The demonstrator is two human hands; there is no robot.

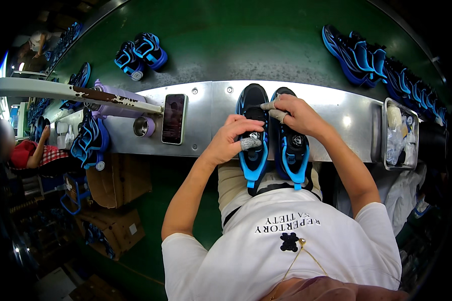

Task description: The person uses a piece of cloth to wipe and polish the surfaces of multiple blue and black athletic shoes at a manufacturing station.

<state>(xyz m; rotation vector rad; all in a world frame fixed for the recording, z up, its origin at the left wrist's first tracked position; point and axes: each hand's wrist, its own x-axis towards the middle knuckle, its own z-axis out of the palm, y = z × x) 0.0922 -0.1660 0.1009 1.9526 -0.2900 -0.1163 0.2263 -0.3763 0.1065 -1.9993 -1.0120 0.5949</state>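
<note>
Two black and blue sneakers lie side by side on the metal ledge, toes pointing away and heels over its near edge. My left hand [238, 139] is closed over the left sneaker [252, 169], its thumb in a grey finger cover beside a round dial on the tongue. Above the right sneaker [292, 159] is my right hand [300, 114], fingers bent and two of them in tan covers. Those fingertips meet at the left sneaker's inner edge; anything small between them is hidden. A similar dial shows on the right sneaker's tongue.
Left of the sneakers lie a phone [174, 119], a round metal cup [144, 126] and a lilac bottle [116, 100]. A metal tray [401, 134] holds plastic-wrapped items at right. More sneakers [354, 55] stand on the green surface beyond. A worn white bar [40, 88] crosses at left.
</note>
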